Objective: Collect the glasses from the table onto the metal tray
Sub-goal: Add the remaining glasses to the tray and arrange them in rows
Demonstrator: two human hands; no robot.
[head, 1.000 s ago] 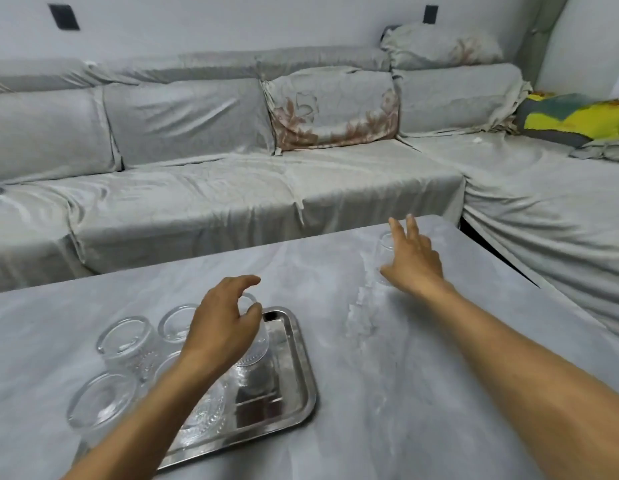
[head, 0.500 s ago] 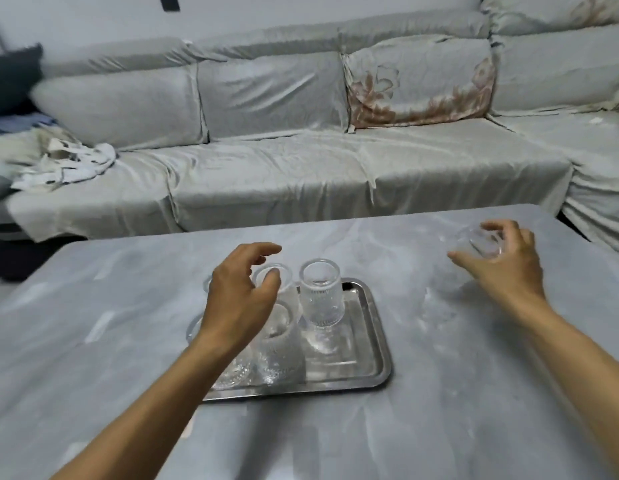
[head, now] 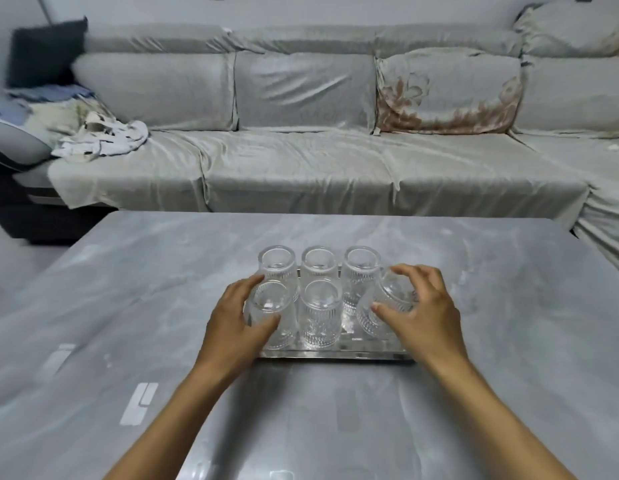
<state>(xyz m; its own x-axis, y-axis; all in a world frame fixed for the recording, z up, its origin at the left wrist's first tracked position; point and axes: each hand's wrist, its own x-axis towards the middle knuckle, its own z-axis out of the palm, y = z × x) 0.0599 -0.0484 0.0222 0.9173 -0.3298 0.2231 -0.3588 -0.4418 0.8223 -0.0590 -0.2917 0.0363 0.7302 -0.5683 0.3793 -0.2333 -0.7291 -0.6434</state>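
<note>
Head view: metal tray (head: 336, 355) at centre of grey marbled bench (head: 509, 341), long edge facing camera. Five ribbed clear glasses upright on tray: back row left glass (head: 277, 263), back middle glass (head: 318, 263), back right glass (head: 361, 263); front row left glass (head: 271, 306), front middle glass (head: 319, 315). Sixth glass (head: 384, 306) at front right of tray, tilted with top leaning right, base down near tray surface; contact with tray unclear. Right hand (head: 426, 313) wrapped on sixth glass, fingers (head: 410, 271) curled over its top, thumb on near side, clamped on it. Left hand (head: 232, 320) around front row left glass, fingers behind it, thumb in front, touching glass wall. Grey covered sofa (head: 301, 161) beyond bench; floral cushion (head: 446, 91) on its backrest; crumpled white cloth (head: 103, 140) on left seat.
</note>
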